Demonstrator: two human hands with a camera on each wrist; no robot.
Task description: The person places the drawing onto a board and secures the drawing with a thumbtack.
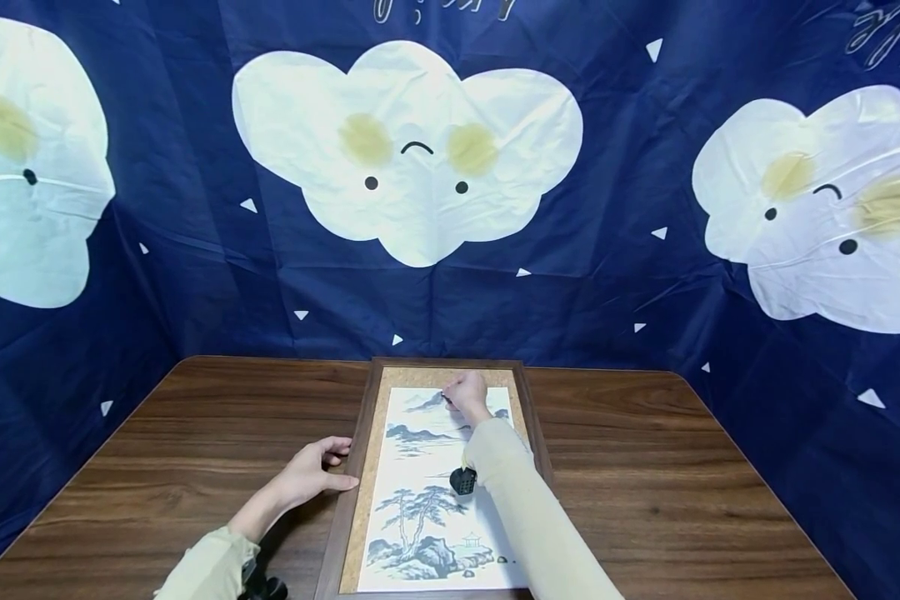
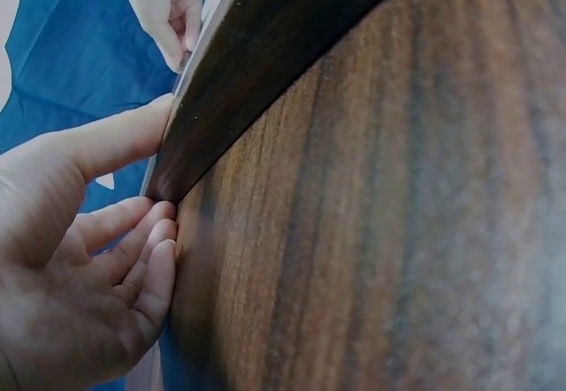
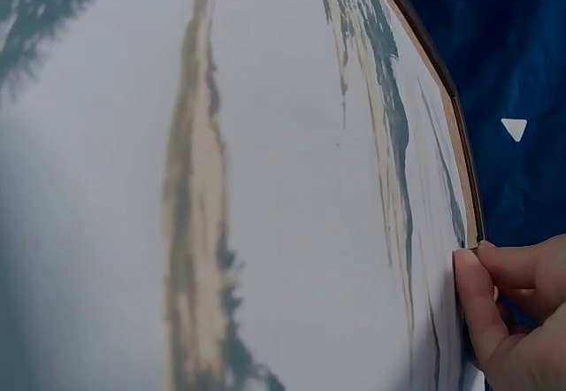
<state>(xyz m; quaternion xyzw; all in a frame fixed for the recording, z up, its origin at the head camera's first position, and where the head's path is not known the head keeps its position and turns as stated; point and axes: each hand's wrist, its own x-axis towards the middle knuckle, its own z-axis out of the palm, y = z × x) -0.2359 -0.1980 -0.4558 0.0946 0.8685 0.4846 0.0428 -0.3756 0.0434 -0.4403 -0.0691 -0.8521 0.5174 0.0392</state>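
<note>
A framed landscape painting (image 1: pixel 438 483) is lying flat on a wooden table (image 1: pixel 645 492), long side running away from the viewer. The left hand (image 1: pixel 311 475) is resting against the frame's left edge, thumb touching the dark moulding. The right hand (image 1: pixel 467 393) is reaching to the painting's far end, fingers curled on its surface. A blue cloud-printed backdrop (image 1: pixel 450 167) is hanging behind.

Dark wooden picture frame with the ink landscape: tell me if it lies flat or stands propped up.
Flat. The dark wooden picture frame lies face up on the brown wooden table, with the left hand touching its edge.
</note>
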